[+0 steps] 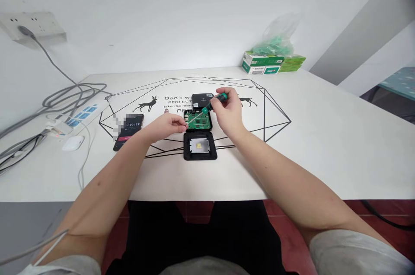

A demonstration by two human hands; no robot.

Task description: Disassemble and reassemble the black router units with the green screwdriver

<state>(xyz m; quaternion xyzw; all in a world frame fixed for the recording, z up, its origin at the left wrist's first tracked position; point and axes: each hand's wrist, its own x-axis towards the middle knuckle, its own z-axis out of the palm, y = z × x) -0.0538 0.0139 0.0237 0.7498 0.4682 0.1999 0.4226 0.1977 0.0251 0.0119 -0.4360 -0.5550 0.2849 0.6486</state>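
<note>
My right hand (229, 110) is closed around the green and black handle of a screwdriver (214, 103). Its thin shaft slants down to the left across a green circuit board (200, 122), which lies in a black casing. At the board's left front corner, the fingertips of my left hand (168, 127) are pinched together beside the screwdriver's tip. Whatever they hold, if anything, is too small to make out. In front of the board lies a square black cover (200, 156) with a silver metal plate (203, 145) inside. Behind the board is a flat black box (201, 100).
A phone (131, 128) showing a timer lies left of my left hand. Further left are a white earbud case (73, 143), a power strip (84, 115) and tangled grey cables (69, 93). Green and white boxes (262, 62) under a plastic bag (279, 41) stand at the back right.
</note>
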